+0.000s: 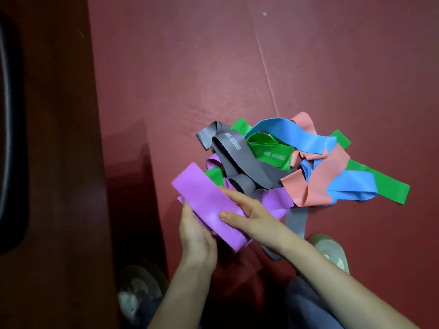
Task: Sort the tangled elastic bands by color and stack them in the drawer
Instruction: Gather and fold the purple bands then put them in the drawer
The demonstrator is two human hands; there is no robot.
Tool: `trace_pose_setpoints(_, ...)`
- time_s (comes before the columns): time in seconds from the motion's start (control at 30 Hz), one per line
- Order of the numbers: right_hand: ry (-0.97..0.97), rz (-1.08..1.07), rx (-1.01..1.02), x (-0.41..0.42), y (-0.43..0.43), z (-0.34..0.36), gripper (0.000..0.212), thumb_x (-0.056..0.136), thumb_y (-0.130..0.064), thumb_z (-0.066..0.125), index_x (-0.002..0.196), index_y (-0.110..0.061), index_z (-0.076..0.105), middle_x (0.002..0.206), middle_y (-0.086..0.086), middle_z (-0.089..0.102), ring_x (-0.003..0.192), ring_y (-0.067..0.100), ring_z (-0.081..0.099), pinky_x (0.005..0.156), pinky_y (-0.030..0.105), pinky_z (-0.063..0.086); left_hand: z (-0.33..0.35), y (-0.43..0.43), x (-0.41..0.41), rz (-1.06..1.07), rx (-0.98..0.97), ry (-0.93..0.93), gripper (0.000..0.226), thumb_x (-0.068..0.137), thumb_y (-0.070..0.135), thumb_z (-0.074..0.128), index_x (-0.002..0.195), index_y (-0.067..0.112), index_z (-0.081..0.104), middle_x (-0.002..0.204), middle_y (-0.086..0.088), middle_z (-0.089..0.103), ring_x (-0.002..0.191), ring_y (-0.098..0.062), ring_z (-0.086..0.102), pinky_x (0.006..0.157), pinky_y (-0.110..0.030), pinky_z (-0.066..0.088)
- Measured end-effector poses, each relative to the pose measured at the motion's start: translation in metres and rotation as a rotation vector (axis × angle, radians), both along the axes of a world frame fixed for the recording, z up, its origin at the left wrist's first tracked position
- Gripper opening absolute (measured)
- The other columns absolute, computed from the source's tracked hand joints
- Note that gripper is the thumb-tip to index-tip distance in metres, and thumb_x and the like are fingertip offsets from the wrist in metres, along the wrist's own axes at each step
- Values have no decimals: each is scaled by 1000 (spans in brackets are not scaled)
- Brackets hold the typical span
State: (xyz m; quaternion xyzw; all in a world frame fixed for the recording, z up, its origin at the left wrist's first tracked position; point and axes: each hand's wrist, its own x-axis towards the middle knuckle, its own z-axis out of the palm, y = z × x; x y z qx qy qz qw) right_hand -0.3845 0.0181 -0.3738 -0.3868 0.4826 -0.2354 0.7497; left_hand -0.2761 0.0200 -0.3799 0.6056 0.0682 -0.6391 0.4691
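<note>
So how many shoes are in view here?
2: left shoe at the bottom left, right shoe at the lower right. Both are partly hidden.

Dim, warm light here, strongest over the middle of the red floor, which shows a soft sheen. Heavy shadow swallows the left side. A pale gleam sits on the purple band. Shoes at the bottom blur; corners darken.
</note>
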Motion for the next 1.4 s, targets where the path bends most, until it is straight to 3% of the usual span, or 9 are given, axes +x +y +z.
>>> trace_pose_setpoints(0.1,100,13,-40,1,7,-5,46,88,2,52,119,-31,40,131,-17,41,98,-35,38,95,-4,28,2,0,-2,25,-17,42,41,96,35,30,81,12,60,59,2,71,52,-10,67,48,-20,54)
trace_pose_setpoints(0.3,68,37,-45,-2,8,-4,48,87,4,53,111,-36,43,112,-22,51,84,-25,51,81,1,40,1,-2,6,28,-42,32,43,95,37,30,94,8,61,68,0,72,58,-9,68,56,-20,55)
trace_pose_setpoints(0.5,90,65,-52,-4,11,-7,53,86,2,54,116,-38,38,124,-28,37,94,-38,37,84,-8,30,4,-4,7,26,-49,27,52,95,44,24,89,8,61,65,1,73,59,-9,68,57,-19,55)
trace_pose_setpoints(0.63,73,91,-56,-3,15,-11,52,85,2,53,123,-29,36,126,-29,34,101,-34,38,86,-5,31,6,-4,6,7,-82,-6,63,92,54,18,89,11,63,73,-2,74,68,-13,69,73,-28,54)
trace_pose_setpoints(0.73,76,85,-68,-2,16,-12,54,83,-4,54,123,-33,35,130,-28,32,109,-34,31,92,-5,26,8,-3,3,-47,-91,-59,51,88,48,36,94,6,65,79,-4,73,70,-14,69,74,-31,55)
trace_pose_setpoints(0.83,143,96,-66,0,20,-14,48,77,-20,57,112,-46,35,120,-28,44,107,-17,46,100,10,33,7,-3,0,-60,-102,-204,31,92,29,42,101,6,60,77,1,74,66,-10,68,69,-28,57)
trace_pose_setpoints(0.97,277,167,-56,-8,24,-21,37,80,-16,66,99,-36,42,92,-7,56,82,5,53,89,33,45,12,-6,2,-22,-132,-324,25,95,27,38,89,15,60,67,7,73,62,-8,68,56,-21,55)
trace_pose_setpoints(1.13,377,298,-88,-17,23,-14,43,79,-17,68,116,-24,48,106,-1,61,93,9,57,90,31,45,20,-9,-4,-33,-191,-378,26,96,22,35,85,12,56,57,6,69,51,-5,64,46,-17,49)
trace_pose_setpoints(1.4,569,498,-207,-24,45,-27,63,85,-17,56,139,-25,26,128,8,56,115,26,52,83,24,39,23,-12,1,-66,-224,-402,29,96,23,35,78,13,56,54,6,67,49,-5,62,51,-18,51)
